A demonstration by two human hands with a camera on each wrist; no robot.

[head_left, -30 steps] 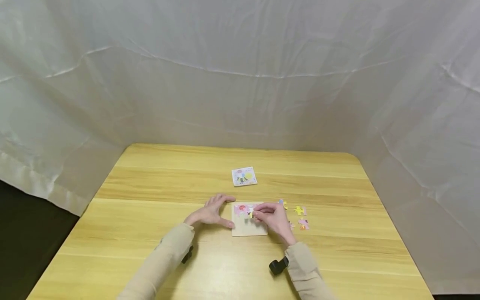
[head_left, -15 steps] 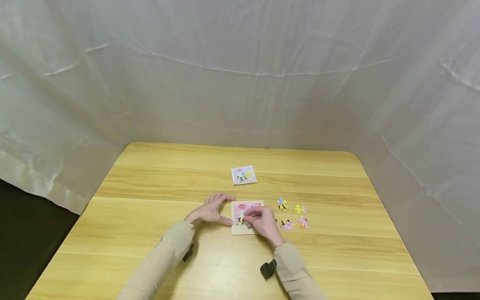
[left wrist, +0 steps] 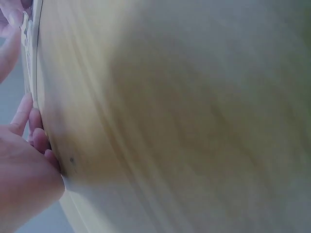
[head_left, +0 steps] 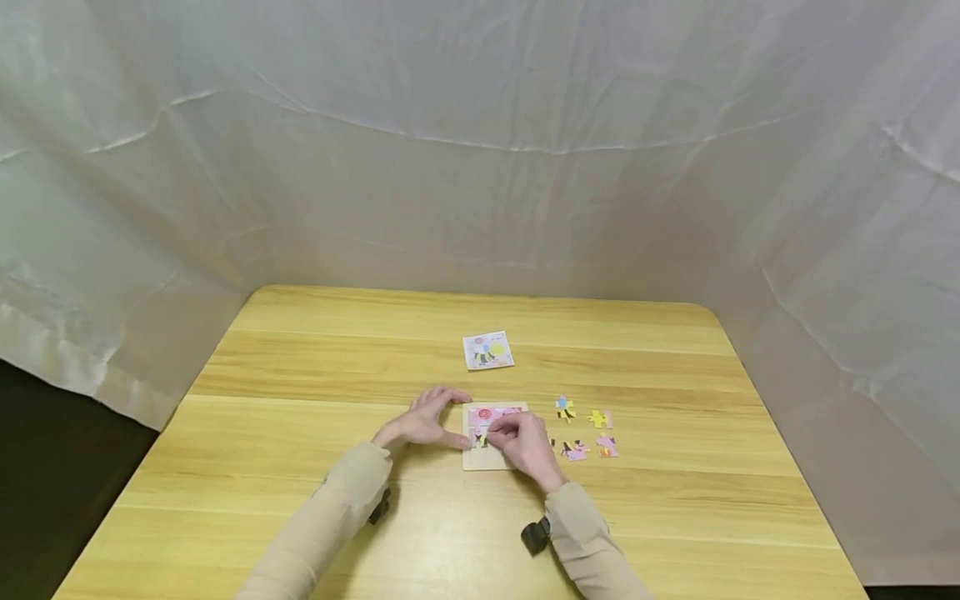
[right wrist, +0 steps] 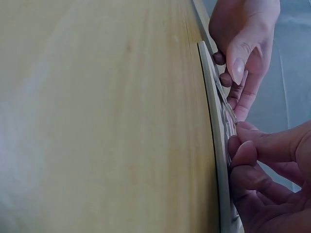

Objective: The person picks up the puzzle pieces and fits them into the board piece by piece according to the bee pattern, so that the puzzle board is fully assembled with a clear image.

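A small wooden puzzle board (head_left: 482, 462) lies on the table, with pink pieces filling its top row. My left hand (head_left: 454, 420) rests flat beside the board's left edge, fingers straight, thumb and index touching that edge. My right hand (head_left: 501, 432) is over the board, its curled fingers pinching a yellow-and-black puzzle piece (head_left: 482, 437) down at the left middle. The right wrist view shows the board's edge (right wrist: 209, 97) side-on, my right fingers (right wrist: 257, 165) on it and the left hand (right wrist: 243, 43) behind. The left wrist view shows mostly blurred table.
Several loose puzzle pieces (head_left: 575, 451) lie right of the board, among them a yellow one (head_left: 598, 418). A small picture card (head_left: 488, 350) lies farther back. The wooden table (head_left: 300, 375) is ringed by white sheeting (head_left: 480, 167).
My right hand has slid left across the board with the piece, uncovering the loose pieces on the right. The left hand has stayed put.
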